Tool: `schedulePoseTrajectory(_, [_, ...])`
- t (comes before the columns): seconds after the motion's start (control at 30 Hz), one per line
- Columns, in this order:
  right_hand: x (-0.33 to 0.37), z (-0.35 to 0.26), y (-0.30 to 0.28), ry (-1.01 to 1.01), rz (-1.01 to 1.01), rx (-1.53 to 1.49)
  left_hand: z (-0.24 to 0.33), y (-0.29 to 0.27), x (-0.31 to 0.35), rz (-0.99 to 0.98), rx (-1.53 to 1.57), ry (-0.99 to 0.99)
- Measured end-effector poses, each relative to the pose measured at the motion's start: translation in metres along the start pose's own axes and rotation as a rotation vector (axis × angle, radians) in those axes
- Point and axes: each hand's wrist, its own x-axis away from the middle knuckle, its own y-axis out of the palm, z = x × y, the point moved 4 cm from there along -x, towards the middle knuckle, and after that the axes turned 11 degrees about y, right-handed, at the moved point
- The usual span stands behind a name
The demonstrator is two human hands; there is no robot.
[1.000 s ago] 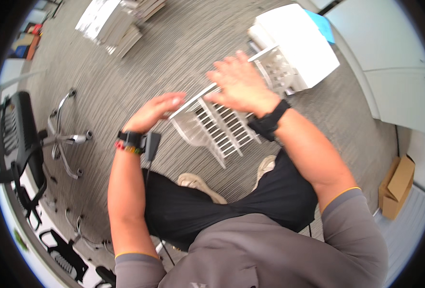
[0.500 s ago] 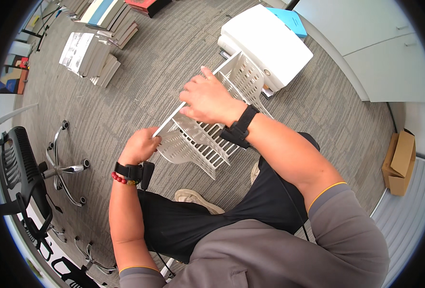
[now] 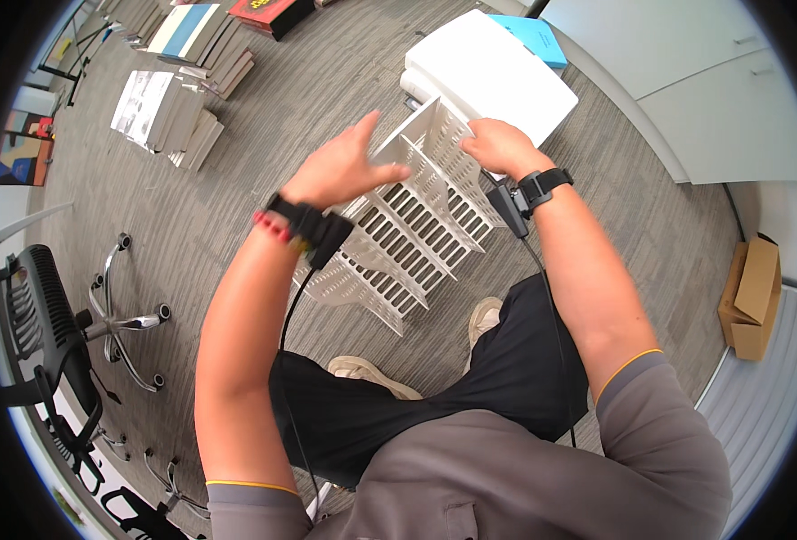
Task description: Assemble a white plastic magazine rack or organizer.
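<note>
A white plastic file rack (image 3: 389,236) with slotted base and perforated dividers stands in front of me, slanting from near left to far right. My left hand (image 3: 349,166) is over its far left side, thumb and fingers spread, holding nothing. At the rack's far right end, my right hand (image 3: 504,148) has its fingers curled at the edge of the end panel (image 3: 452,133); part of the grip is hidden. Just beyond that hand lies a large white binder (image 3: 497,72), with a blue folder (image 3: 535,40) behind it.
Book stacks (image 3: 160,112) stand on the grey carpet at the far left, near a red and black box (image 3: 270,13). A black office chair (image 3: 52,310) is at the left. Pale cabinets (image 3: 713,99) and an open cardboard box (image 3: 751,301) are on the right.
My left hand has let go of the rack's near left end and moved up and right, opening. My right hand has shifted right from the top edge to the far end panel.
</note>
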Motion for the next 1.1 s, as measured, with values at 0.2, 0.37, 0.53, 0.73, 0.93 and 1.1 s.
schedulePoseTrajectory(0.2, [-0.005,0.012,0.008,-0.008,0.080,-0.113,0.002,0.037,-0.067,-0.101,0.060,-0.061])
schedulePoseTrajectory(0.37, [-0.001,0.007,0.004,-0.027,0.075,-0.100,0.010,0.040,-0.060,0.009,-0.071,-0.094])
schedulePoseTrajectory(0.53, [0.003,0.003,-0.001,-0.024,0.088,-0.074,0.010,0.040,-0.060,0.124,-0.185,-0.119])
schedulePoseTrajectory(0.73, [-0.003,0.003,-0.001,-0.049,0.099,-0.041,0.009,0.043,-0.063,0.054,-0.193,-0.080])
schedulePoseTrajectory(0.93, [-0.003,-0.003,0.000,-0.049,0.102,-0.097,0.002,0.039,-0.085,-0.049,-0.015,0.034])
schedulePoseTrajectory(1.1, [-0.013,0.006,0.002,-0.024,0.060,-0.087,0.008,0.037,-0.100,-0.092,0.226,0.013])
